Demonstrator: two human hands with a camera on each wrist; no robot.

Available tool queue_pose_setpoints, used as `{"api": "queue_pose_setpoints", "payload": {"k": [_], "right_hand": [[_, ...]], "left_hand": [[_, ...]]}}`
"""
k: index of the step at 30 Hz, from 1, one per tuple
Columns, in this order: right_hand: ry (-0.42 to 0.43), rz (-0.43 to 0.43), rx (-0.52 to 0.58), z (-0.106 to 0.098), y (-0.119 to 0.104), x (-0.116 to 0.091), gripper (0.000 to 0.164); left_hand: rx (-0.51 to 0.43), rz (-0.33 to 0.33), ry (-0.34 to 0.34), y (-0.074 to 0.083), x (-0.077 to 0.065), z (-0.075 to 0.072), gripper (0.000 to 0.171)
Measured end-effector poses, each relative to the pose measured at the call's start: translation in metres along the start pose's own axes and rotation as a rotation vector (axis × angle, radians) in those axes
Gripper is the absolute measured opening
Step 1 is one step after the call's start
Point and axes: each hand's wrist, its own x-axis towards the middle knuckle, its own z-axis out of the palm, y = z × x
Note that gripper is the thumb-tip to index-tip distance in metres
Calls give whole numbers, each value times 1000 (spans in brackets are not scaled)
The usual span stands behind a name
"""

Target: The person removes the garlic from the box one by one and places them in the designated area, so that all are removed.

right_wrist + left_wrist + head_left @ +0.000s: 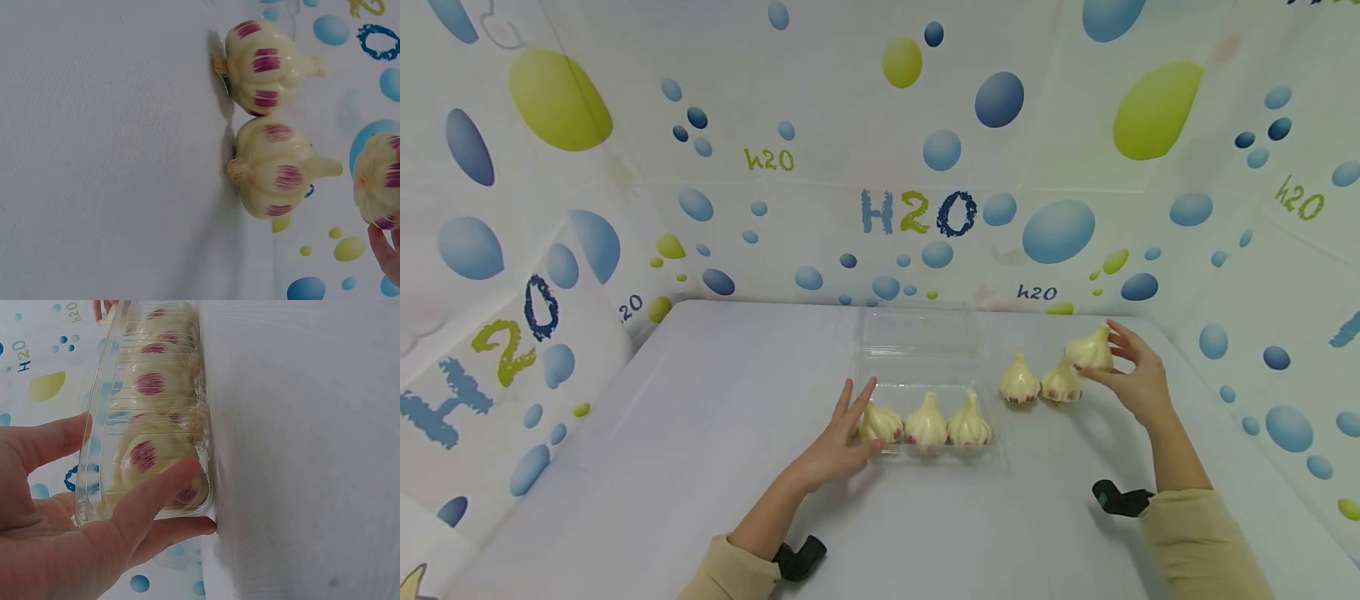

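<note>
The left hand (838, 446), fingers spread, grips the left end of the clear container (940, 451), thumb against its front wall. The right hand (1141, 382), partly closed, pinches one garlic bulb (1088, 353) between thumb and fingers above the bench (737, 358). Of six bulbs, three sit in a row inside the container and two stand between it and the right hand.

L hand (837, 451) splayed, R hand (1141, 385) pinching

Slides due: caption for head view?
Left grip on a clear box of three garlic bulbs; right grip holding another bulb above the table near two more.
</note>
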Motion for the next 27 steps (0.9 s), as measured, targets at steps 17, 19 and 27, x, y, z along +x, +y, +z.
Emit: {"api": "queue_pose_setpoints", "payload": {"k": [17, 19, 27], "right_hand": [[-48, 62, 4, -13, 22, 1, 85], [-53, 66, 3, -13, 24, 2, 85], [-96, 68, -8, -14, 33, 1, 86]], "left_hand": [[-6, 3, -1, 1, 0, 0, 80], [-5, 4, -2, 0, 0, 0, 80], [-7, 3, -4, -1, 0, -1, 80]]}}
